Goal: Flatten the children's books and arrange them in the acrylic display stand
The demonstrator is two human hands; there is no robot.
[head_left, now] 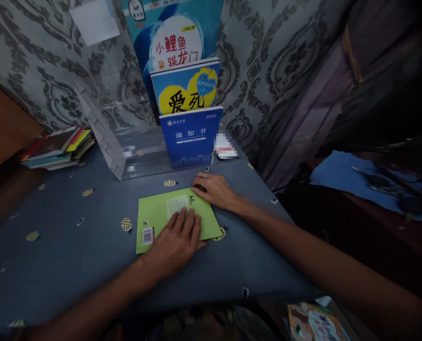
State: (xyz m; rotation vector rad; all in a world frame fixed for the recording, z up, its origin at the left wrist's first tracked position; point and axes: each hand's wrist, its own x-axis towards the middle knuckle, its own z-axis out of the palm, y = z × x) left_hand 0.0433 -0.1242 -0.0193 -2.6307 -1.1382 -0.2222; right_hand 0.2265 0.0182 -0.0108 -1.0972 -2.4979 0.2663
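Observation:
A thin green booklet point(157, 215) lies back side up on the grey-blue tablecloth point(72, 246), with a barcode at its lower left corner. My left hand point(177, 241) rests flat on the booklet's lower right part, fingers stretched out. My right hand point(214, 189) lies at the booklet's upper right corner, fingers bent down onto its edge. Behind the booklet, three blue books stand stepped in a clear acrylic rack point(125, 151): a dark blue one point(191, 137) in front, a blue and yellow one point(186, 87) behind it, a large light blue one point(171, 33) at the back.
A stack of several books point(56, 148) lies at the table's left rear. Patterned wallpaper point(268, 61) backs the table. A curtain point(325, 94) hangs at the right beside a dark piece of furniture with blue cloth point(349, 177). A colourful book point(314, 324) lies below the table's front edge.

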